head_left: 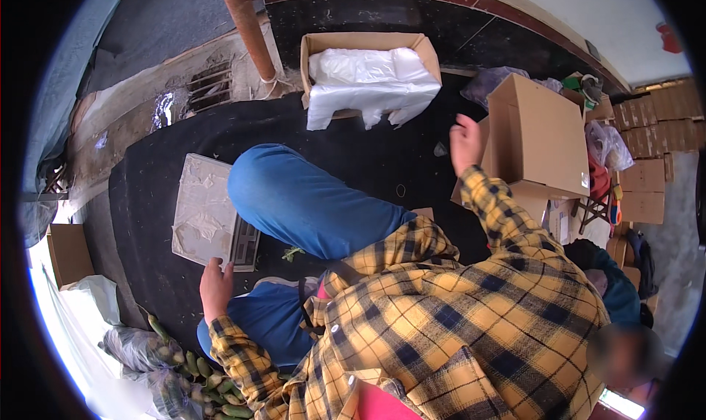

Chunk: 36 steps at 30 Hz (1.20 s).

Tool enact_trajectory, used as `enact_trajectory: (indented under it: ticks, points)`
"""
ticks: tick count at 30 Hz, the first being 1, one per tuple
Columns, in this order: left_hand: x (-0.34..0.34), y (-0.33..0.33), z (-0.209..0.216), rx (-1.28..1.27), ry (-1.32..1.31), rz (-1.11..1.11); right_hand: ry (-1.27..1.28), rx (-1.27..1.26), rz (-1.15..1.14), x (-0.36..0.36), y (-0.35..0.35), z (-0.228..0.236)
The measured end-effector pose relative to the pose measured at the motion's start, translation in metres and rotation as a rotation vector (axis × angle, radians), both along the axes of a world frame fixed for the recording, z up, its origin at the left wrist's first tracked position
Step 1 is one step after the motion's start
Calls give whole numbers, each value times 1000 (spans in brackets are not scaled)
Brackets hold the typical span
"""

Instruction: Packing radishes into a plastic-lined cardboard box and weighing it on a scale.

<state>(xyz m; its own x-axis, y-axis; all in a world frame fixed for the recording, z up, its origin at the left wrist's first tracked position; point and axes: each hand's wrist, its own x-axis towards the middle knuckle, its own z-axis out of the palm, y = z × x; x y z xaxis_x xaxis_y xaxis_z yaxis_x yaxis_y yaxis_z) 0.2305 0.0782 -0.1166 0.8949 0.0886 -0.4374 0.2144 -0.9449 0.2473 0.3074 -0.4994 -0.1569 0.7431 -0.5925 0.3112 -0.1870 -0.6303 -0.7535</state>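
Observation:
My left hand (215,289) is at the near edge of a flat grey scale (200,207), fingers a little apart and nothing held. Worn, peeling film covers the scale's top, and its panel side faces my knee. My right hand (465,145) is raised beside an open cardboard box (548,129). Its fingers are loosely bent, and I see nothing in them. Ahead stands another cardboard box (307,59) with white plastic bags (371,70) stacked inside and draped over its front rim.
Long green vegetables (213,382) lie at the lower left by clear plastic bags (143,348). A rusty pole (246,30) rises beside a floor grate (209,87). Black cloth (147,177) covers the ground. More cartons (642,188) stand at right; another person (618,287) is at the right edge.

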Motion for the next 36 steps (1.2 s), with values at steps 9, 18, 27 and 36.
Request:
enact_trajectory:
  ticks: [9, 18, 27, 36]
  points:
    - [-19, 19, 5, 22, 16, 48, -466, 1244, -542, 3, -142, -19]
    - [-30, 15, 17, 64, -79, 49, -595, 600, -842, 18, -227, 11]
    - [-26, 16, 7, 39, -138, 80, -1040, 310, -338, 88, -44, 201]
    - [-34, 24, 18, 61, -127, 149, -1268, 39, 719, 66, 115, 316]
